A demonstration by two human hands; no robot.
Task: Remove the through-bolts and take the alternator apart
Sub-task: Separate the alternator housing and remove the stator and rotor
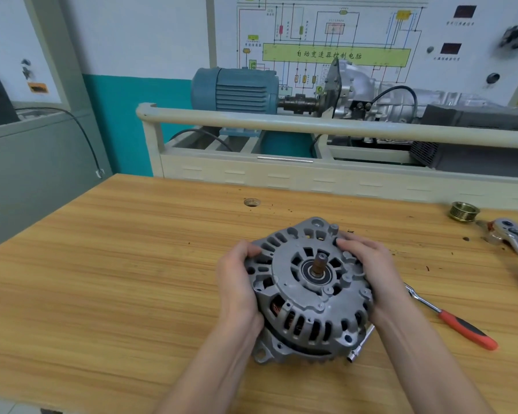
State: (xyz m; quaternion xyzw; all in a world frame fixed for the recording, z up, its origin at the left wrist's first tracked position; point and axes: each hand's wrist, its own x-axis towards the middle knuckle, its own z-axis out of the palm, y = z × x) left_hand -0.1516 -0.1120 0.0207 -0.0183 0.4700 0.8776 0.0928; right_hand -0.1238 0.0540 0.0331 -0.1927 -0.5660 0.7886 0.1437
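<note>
While alternator [308, 291] sits on table [102, 279]; left hand [240, 282], right hand [368, 264] flank it.

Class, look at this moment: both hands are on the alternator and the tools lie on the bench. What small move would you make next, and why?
Probably pull the front housing up and away from the rear. The left hand and right hand already grip opposite sides of the alternator, the ratchets lie aside on the bench, the pulley is off, and a dark seam shows between the halves.

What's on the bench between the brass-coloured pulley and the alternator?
Bare wood with a few dark specks, in the head view, between pulley and alternator.
</note>
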